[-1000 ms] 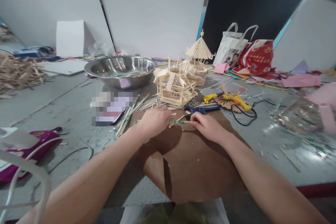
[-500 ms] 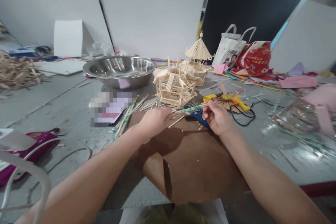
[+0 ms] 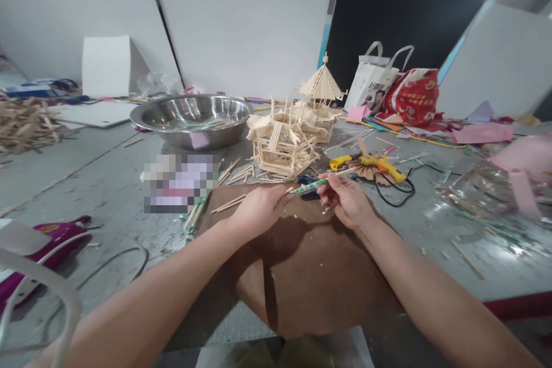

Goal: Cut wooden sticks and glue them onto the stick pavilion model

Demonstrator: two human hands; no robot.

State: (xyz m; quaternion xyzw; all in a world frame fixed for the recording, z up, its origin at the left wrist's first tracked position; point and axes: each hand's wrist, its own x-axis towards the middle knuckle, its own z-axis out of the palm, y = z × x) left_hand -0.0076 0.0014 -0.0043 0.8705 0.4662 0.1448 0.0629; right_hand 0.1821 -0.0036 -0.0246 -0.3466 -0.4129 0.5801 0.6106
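A pair of wooden chopsticks in a green-printed clear wrapper (image 3: 311, 186) is held level between both hands, above a brown sheet (image 3: 328, 276). My left hand (image 3: 262, 207) pinches its left end. My right hand (image 3: 347, 198) grips the other end with thumb and fingers, and bare stick tips stick out past it. Behind the hands stands a pavilion model built of wooden sticks (image 3: 284, 146), with a pointed-roof part (image 3: 323, 86) at its back. A blue tool (image 3: 307, 181), partly hidden, lies behind the wrapper. Loose sticks (image 3: 228, 203) rest left of my left hand.
A steel basin (image 3: 194, 138) stands back left, and a stick pile (image 3: 26, 126) lies far left. A yellow glue gun (image 3: 383, 165) with a black cord is at the right, near a clear jug (image 3: 478, 190). A purple tool (image 3: 47, 253) and white cable occupy the left front.
My right hand has come nearer to my left and slightly lower. The wrapped chopsticks tilt a little more, and more bare stick shows beyond my right hand. The view has shifted slightly.
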